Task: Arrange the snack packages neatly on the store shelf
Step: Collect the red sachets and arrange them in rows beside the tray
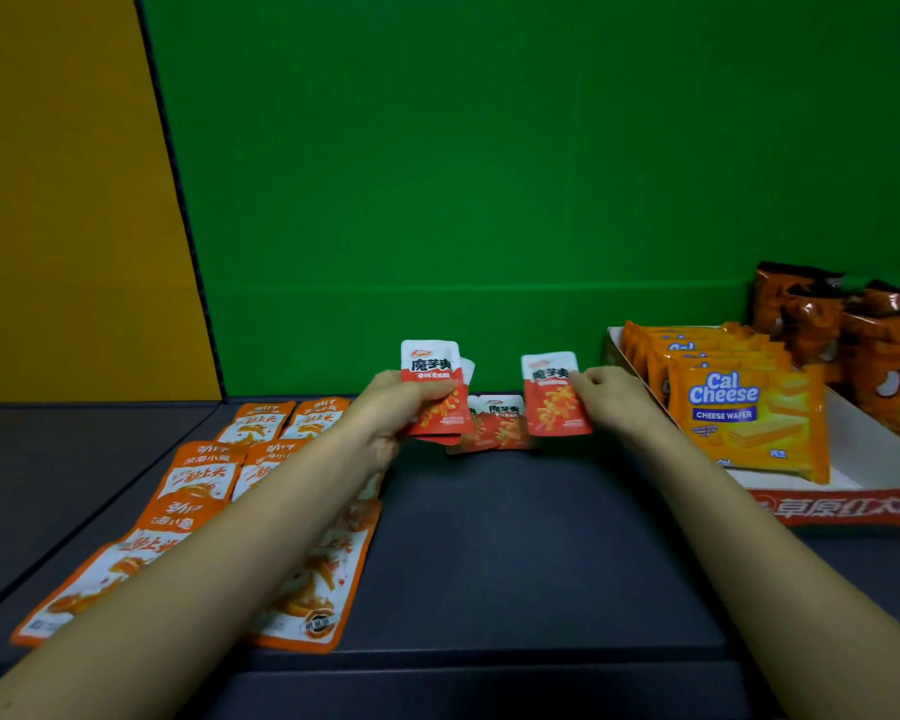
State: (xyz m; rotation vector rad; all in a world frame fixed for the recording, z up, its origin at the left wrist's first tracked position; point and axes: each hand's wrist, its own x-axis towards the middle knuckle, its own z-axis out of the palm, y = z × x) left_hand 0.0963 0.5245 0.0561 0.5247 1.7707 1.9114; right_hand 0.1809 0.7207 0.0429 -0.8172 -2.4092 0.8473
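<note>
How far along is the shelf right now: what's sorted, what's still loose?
Looks done: orange-and-white flat packets lie in rows at left; yellow Cal Cheese wafer packs stand filed in the white cardboard tray. In hand: the left hand grips a small stack of red-and-white sachets; the right hand pinches a single red-and-white sachet. Left: loose sachets lying on the dark shelf between the hands, not yet placed.

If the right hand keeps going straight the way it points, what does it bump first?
Probably the green back wall, with the red packet the right hand pinches touching it first. The loose red packets lying to its left seem lower, but depth is unclear.
</note>
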